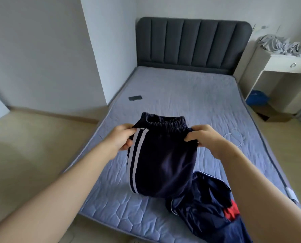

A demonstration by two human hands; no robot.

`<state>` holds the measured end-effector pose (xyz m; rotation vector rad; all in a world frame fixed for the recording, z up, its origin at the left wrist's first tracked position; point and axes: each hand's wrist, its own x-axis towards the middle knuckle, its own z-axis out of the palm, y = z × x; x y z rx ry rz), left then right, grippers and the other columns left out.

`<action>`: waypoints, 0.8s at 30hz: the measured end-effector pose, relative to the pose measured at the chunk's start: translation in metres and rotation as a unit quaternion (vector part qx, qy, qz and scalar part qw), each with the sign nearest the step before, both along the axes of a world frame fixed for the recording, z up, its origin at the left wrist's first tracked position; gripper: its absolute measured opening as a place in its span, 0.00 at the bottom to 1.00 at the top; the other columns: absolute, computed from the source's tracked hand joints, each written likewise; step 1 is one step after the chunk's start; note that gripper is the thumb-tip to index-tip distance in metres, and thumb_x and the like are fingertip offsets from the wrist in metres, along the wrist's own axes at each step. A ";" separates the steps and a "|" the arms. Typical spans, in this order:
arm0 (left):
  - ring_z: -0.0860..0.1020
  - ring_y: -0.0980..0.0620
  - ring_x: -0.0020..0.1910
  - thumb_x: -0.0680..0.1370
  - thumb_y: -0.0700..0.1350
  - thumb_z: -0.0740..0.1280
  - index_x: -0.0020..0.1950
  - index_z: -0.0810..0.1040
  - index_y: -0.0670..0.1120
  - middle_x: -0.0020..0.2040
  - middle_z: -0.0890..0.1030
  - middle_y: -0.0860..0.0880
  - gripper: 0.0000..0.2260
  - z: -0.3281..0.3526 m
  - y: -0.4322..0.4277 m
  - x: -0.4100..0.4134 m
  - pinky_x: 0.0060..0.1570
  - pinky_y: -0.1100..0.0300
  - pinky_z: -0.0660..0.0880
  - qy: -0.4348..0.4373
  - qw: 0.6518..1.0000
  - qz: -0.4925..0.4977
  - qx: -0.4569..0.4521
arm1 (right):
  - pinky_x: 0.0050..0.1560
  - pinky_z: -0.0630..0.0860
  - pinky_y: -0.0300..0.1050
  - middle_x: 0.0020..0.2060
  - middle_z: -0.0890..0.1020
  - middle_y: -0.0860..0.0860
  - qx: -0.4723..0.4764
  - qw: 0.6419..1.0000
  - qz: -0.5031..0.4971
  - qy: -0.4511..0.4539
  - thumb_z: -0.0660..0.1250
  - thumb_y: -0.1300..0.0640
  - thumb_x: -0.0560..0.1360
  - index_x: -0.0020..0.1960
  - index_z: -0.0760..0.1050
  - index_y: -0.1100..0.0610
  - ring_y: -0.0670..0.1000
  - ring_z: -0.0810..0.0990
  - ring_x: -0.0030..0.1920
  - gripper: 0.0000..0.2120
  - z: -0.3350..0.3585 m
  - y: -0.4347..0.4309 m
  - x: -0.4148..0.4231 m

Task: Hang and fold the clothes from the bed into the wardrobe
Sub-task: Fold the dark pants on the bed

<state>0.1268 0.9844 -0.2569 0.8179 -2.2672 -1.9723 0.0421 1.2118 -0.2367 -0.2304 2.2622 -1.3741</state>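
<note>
Dark navy track pants with two white side stripes hang folded above the bed, their elastic waistband at the top. My left hand pinches the left edge just below the waistband. On the opposite edge my right hand grips the cloth. The lower fold of the pants touches the blue quilted mattress. A shinier navy jacket with a red patch lies crumpled on the mattress at the near right, partly hidden by my right forearm.
A black phone lies on the mattress's left side. The dark grey padded headboard stands at the far end. At the right, a white bedside table carries crumpled grey clothes. Beige floor runs along the bed's left.
</note>
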 end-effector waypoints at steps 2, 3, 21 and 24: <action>0.66 0.60 0.17 0.79 0.42 0.61 0.41 0.76 0.50 0.29 0.70 0.48 0.09 -0.031 0.003 0.009 0.22 0.69 0.62 -0.037 0.999 -0.001 0.016 | 0.44 0.71 0.46 0.35 0.78 0.56 0.019 0.999 0.004 -0.041 0.65 0.69 0.69 0.39 0.77 0.61 0.54 0.76 0.38 0.05 -0.033 0.003 0.006; 0.66 0.60 0.17 0.79 0.42 0.61 0.41 0.76 0.50 0.29 0.70 0.49 0.09 -0.046 0.003 0.011 0.21 0.69 0.62 -0.050 0.998 0.000 0.026 | 0.44 0.72 0.47 0.36 0.78 0.56 0.025 0.998 0.000 -0.063 0.65 0.69 0.69 0.39 0.77 0.62 0.54 0.76 0.38 0.05 -0.048 0.004 0.008; 0.78 0.55 0.37 0.81 0.41 0.56 0.63 0.72 0.47 0.49 0.76 0.50 0.12 -0.225 -0.057 -0.176 0.36 0.63 0.75 -0.185 0.976 0.028 0.107 | 0.36 0.68 0.42 0.39 0.77 0.54 0.173 0.972 -0.155 -0.038 0.63 0.60 0.75 0.51 0.77 0.54 0.54 0.75 0.41 0.07 -0.234 -0.091 -0.141; 0.77 0.51 0.47 0.81 0.42 0.56 0.73 0.62 0.54 0.59 0.73 0.50 0.20 -0.258 -0.066 -0.212 0.51 0.55 0.76 -0.197 0.980 -0.010 0.034 | 0.50 0.70 0.44 0.59 0.75 0.56 0.178 0.964 -0.195 -0.039 0.60 0.58 0.77 0.69 0.67 0.53 0.56 0.75 0.57 0.20 -0.271 -0.103 -0.166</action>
